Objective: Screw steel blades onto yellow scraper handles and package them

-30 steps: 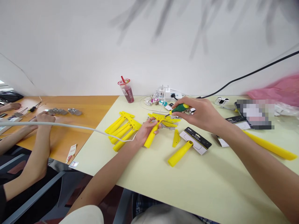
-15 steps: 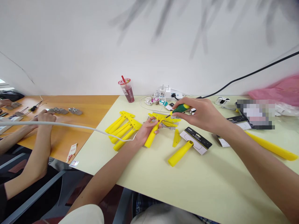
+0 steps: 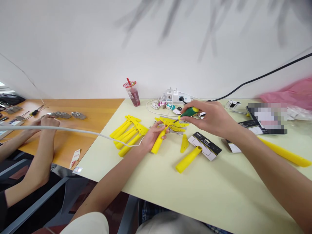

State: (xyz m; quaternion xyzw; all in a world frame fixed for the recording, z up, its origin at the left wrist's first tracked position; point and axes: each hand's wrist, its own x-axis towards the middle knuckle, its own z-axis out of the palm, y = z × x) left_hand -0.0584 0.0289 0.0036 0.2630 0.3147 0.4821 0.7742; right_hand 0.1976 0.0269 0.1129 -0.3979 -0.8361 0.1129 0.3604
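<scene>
Barely any movement since the earlier frame: a co-worker's hand at the far left edge is gone and the view sits a hair higher in frame; both own hands hold the same pose. Pale, smooth tabletop (image 3: 195, 191) fills center to lower right. Right hand (image 3: 211, 117), right of center, is wrapped around a screwdriver; left hand (image 3: 152, 135), at center, has fingers clenched on a yellow T-shaped tool (image 3: 158, 145). Key relation: tool's round handle runs lower left to upper right, its flat head up and right of the left fingers; screwdriver (image 3: 189, 112) slants from upper right down-left, so its tip ends at the head. Left is nearer the handle, right sits off the head's right side. Contact at the tip: can't tell. Similar yellow T-pieces (image 3: 129, 135) lie grouped left of the left hand, looks like matte plastic. Printed card (image 3: 206, 146) and loose hollow tube handle (image 3: 188, 160) lie lower right of center, then a small flat yellow wedge (image 3: 184, 143) with holes. Thin grey plates, likely metal, peek out around the head.
</scene>
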